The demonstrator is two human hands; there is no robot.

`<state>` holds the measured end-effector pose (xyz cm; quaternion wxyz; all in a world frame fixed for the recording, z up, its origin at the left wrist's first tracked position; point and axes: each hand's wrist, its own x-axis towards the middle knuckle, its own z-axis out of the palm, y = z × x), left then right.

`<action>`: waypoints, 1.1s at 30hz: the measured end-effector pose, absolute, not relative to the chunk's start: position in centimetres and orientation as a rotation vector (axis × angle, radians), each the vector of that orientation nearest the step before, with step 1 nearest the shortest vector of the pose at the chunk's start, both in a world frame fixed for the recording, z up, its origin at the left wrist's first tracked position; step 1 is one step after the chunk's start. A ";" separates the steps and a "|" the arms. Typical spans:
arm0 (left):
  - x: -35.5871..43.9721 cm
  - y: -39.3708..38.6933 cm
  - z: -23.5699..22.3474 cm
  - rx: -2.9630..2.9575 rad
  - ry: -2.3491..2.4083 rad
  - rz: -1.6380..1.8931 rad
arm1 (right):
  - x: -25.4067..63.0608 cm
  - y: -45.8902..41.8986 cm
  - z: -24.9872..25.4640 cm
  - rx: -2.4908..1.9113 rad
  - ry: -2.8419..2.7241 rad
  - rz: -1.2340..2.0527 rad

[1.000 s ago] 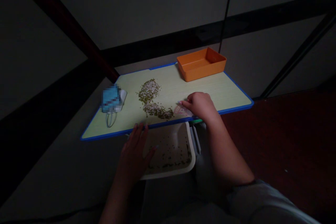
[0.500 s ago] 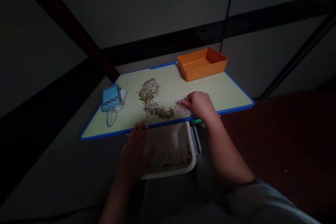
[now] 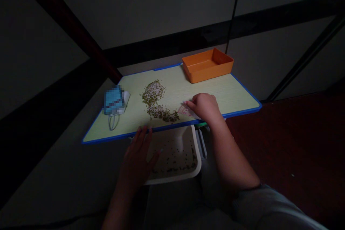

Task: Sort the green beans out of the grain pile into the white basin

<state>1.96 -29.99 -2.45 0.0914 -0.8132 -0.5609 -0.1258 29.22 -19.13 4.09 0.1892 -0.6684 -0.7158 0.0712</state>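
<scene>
A pile of small green and pale grains (image 3: 156, 100) lies on a yellow-green tabletop with a blue edge (image 3: 237, 93). My right hand (image 3: 205, 107) rests on the tabletop just right of the grains, fingers closed on a small pale card (image 3: 185, 110) whose edge touches the pile. Below the table's near edge, my left hand (image 3: 137, 160) holds the left rim of a white tray (image 3: 176, 154) with scattered grains in it.
An orange plastic bin (image 3: 207, 65) stands at the table's far right corner. A blue and white object with a loop (image 3: 115, 105) lies at the table's left end. Dark floor and wall beams surround the table.
My right hand with the card has shifted very slightly at the pile's right edge. My left hand and the tray stay put.
</scene>
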 end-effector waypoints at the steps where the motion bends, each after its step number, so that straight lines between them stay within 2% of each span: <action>1: 2.0 -30.0 -2.5 -2.415 -1.669 -0.375 | 29.2 -19.1 4.0 -1.887 -2.002 0.196; 20: 1.8 -29.9 -2.6 -2.427 -1.648 -0.365 | 29.0 -18.6 4.1 -1.838 -2.001 0.240; 33: 1.9 -29.9 -2.6 -2.416 -1.650 -0.351 | 28.1 -18.4 3.9 -1.938 -1.984 0.151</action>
